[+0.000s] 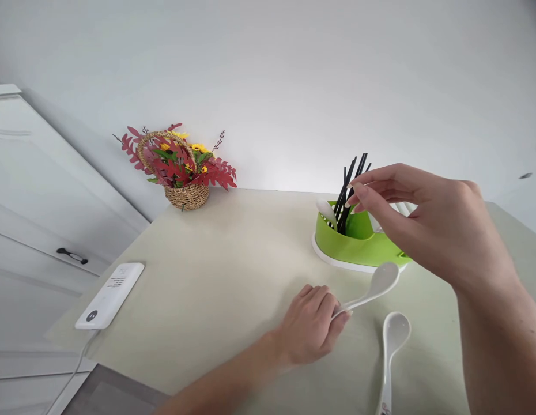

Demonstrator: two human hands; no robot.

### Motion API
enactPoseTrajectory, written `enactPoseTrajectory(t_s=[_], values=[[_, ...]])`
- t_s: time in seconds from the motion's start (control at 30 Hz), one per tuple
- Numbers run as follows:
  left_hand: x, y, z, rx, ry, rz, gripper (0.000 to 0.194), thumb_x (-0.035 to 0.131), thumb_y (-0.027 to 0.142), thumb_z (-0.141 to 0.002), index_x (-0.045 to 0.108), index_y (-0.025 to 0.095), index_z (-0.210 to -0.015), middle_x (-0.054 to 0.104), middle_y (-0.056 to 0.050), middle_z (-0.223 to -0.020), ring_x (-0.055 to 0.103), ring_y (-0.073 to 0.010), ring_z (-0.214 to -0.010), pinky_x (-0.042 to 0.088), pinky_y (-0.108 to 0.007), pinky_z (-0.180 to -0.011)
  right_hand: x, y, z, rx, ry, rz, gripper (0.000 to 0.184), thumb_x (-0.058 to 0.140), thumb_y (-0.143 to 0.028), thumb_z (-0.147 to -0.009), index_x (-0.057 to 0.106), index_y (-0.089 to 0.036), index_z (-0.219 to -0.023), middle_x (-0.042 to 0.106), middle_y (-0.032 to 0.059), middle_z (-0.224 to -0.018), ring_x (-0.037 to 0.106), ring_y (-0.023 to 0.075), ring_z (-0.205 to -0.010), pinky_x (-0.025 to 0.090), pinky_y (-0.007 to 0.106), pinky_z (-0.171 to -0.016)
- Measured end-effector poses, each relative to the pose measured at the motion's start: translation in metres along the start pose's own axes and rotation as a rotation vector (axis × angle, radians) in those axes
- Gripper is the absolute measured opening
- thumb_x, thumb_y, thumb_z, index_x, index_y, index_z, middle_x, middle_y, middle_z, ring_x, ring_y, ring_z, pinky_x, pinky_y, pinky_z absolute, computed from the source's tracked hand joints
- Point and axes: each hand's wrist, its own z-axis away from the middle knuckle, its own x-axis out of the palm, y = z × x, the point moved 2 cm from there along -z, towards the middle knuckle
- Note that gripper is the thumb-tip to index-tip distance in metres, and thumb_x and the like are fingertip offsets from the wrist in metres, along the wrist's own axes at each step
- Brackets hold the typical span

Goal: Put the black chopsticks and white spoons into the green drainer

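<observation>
Low over the table, my left hand (313, 323) is closed around the handle end of a white spoon (384, 280). This spoon's bowl points up and right, in front of a green utensil holder (346, 243) on a white base. My right hand (423, 213) hangs over the holder, fingers loosely curved, with no object visible in them. Its fingertips are in front of or beside the black chopsticks (340, 199) standing in the holder; contact is unclear. A white spoon (327, 212) leans at the holder's left side. My right hand hides much of the holder's right part. Another white spoon (396, 334) lies on the table.
A wicker basket (188, 197) of red and yellow flowers stands at the back left. Near the left edge of the table (233, 253) lies a white power bank (110, 297) with a cable (80, 360). White cabinet fronts (43, 190) are on the left, a wall behind.
</observation>
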Motion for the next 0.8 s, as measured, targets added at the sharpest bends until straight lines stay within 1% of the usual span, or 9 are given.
enactPoseTrajectory(t_s=[0.17, 0.27, 0.37, 0.43, 0.5, 0.57, 0.63, 0.7, 0.8], values=[[-0.007, 0.001, 0.001, -0.084, 0.146, 0.268, 0.021, 0.06, 0.025, -0.1, 0.056, 0.024, -0.08, 0.053, -0.003, -0.077, 0.043, -0.0203, -0.068, 0.031, -0.039, -0.08, -0.001, 0.002, -0.002, -0.055, 0.034, 0.066, 0.016, 0.064, -0.039, -0.097, 0.077, -0.029, -0.099, 0.08, 0.0034, -0.102, 0.075, 0.0248, -0.086, 0.052, 0.033, -0.058], [-0.006, -0.004, 0.003, -0.02, 0.229, 0.228, 0.022, 0.053, 0.03, -0.104, 0.05, 0.024, -0.083, 0.048, 0.0, -0.073, 0.04, -0.0195, -0.066, 0.033, -0.037, -0.077, -0.001, 0.004, -0.003, -0.064, -0.024, 0.109, 0.02, 0.064, -0.043, -0.097, 0.077, -0.031, -0.104, 0.078, 0.0027, -0.097, 0.069, 0.0204, -0.073, 0.048, 0.031, -0.056], [-0.006, -0.009, 0.005, 0.089, 0.292, 0.101, 0.022, 0.037, 0.033, -0.109, 0.042, 0.024, -0.089, 0.044, 0.001, -0.074, 0.039, -0.0185, -0.067, 0.034, -0.036, -0.072, 0.001, 0.006, -0.003, 0.01, -0.155, 0.101, 0.033, 0.061, -0.055, -0.097, 0.075, -0.031, -0.116, 0.071, 0.0011, -0.075, 0.061, 0.0174, -0.057, 0.043, 0.03, -0.052], [-0.006, -0.012, 0.006, 0.112, 0.321, 0.071, 0.021, 0.032, 0.032, -0.11, 0.039, 0.024, -0.092, 0.044, 0.001, -0.077, 0.039, -0.0175, -0.067, 0.035, -0.035, -0.07, 0.004, 0.005, -0.001, 0.05, -0.269, 0.06, 0.043, 0.058, -0.062, -0.098, 0.073, -0.03, -0.123, 0.067, -0.0003, -0.068, 0.058, 0.0166, -0.052, 0.041, 0.03, -0.05], [-0.007, -0.013, 0.006, 0.119, 0.339, 0.076, 0.02, 0.031, 0.031, -0.111, 0.039, 0.024, -0.095, 0.044, 0.001, -0.078, 0.04, -0.0168, -0.068, 0.035, -0.035, -0.069, 0.008, 0.003, 0.001, 0.05, -0.399, -0.017, 0.049, 0.055, -0.067, -0.098, 0.07, -0.03, -0.127, 0.071, 0.0015, -0.076, 0.061, 0.017, -0.055, 0.044, 0.03, -0.05], [-0.008, -0.012, 0.006, 0.116, 0.347, 0.087, 0.019, 0.031, 0.031, -0.111, 0.039, 0.024, -0.096, 0.044, 0.001, -0.079, 0.04, -0.0165, -0.068, 0.036, -0.035, -0.069, 0.012, 0.0, 0.003, 0.026, -0.546, -0.114, 0.052, 0.055, -0.067, -0.098, 0.068, -0.03, -0.132, 0.077, 0.0046, -0.093, 0.066, 0.0176, -0.062, 0.048, 0.03, -0.054], [-0.008, -0.011, 0.006, 0.11, 0.347, 0.094, 0.019, 0.03, 0.031, -0.112, 0.039, 0.024, -0.097, 0.044, 0.001, -0.08, 0.04, -0.0164, -0.069, 0.036, -0.035, -0.068, 0.016, -0.002, 0.006, 0.007, -0.679, -0.186, 0.053, 0.056, -0.065, -0.099, 0.063, -0.032, -0.14, 0.077, 0.0056, -0.107, 0.07, 0.0176, -0.068, 0.052, 0.03, -0.058], [-0.008, -0.011, 0.006, 0.104, 0.345, 0.1, 0.019, 0.03, 0.032, -0.112, 0.038, 0.024, -0.097, 0.044, 0.001, -0.08, 0.04, -0.0163, -0.069, 0.035, -0.035, -0.068, 0.018, -0.005, 0.007, 0.003, -0.764, -0.215, 0.054, 0.057, -0.063, -0.1, 0.059, -0.034, -0.145, 0.078, 0.0042, -0.106, 0.071, 0.0175, -0.069, 0.052, 0.03, -0.06], [-0.008, -0.013, 0.006, 0.096, 0.349, 0.116, 0.019, 0.029, 0.034, -0.112, 0.038, 0.024, -0.098, 0.045, 0.001, -0.081, 0.039, -0.0161, -0.069, 0.035, -0.034, -0.066, 0.019, -0.007, 0.007, 0.021, -0.798, -0.208, 0.053, 0.053, -0.062, -0.101, 0.058, -0.034, -0.145, 0.075, 0.0006, -0.085, 0.071, 0.0186, -0.071, 0.051, 0.029, -0.059]])
